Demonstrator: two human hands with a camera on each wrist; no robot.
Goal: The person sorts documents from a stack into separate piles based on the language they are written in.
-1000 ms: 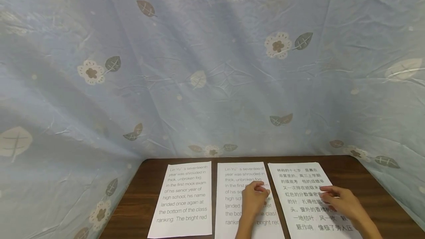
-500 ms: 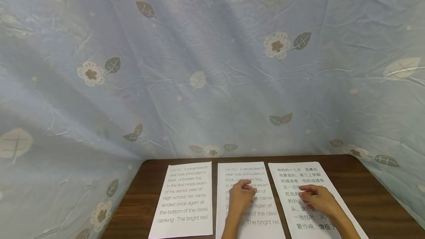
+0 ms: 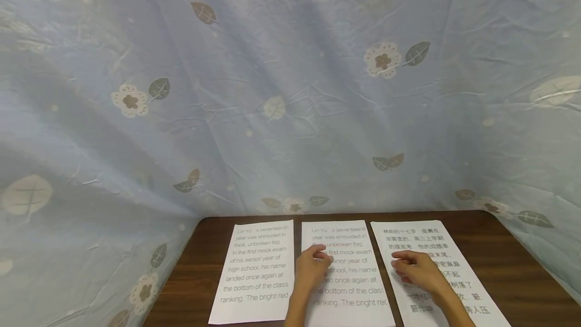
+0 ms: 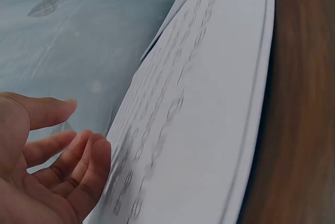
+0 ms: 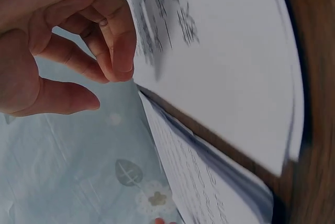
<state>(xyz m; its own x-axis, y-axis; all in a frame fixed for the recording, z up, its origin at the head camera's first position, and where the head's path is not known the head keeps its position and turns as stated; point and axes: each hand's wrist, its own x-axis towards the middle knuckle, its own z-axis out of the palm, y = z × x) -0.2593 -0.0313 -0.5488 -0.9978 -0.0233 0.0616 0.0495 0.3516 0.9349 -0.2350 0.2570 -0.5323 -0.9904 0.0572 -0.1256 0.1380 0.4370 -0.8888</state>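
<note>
Three printed sheets lay side by side, flat on the brown wooden table (image 3: pixel 508 261), text facing you, apparently set out for reading or comparison. The left English sheet (image 3: pixel 256 271) lay untouched, well apart from both hands. Your left hand (image 3: pixel 310 272) hovered over or rested on the left part of the middle English sheet (image 3: pixel 349 276); the left wrist view showed its fingers (image 4: pixel 78 161) loosely curled and holding nothing. Your right hand (image 3: pixel 417 269) sat over the left part of the Chinese sheet (image 3: pixel 436 271), its fingers (image 5: pixel 112 41) bent with thumb close beneath, nothing visibly pinched. Whether either hand touched the paper could not be told. No containers were present. A blue floral cloth (image 3: pixel 290 90) hung behind the table.
</note>
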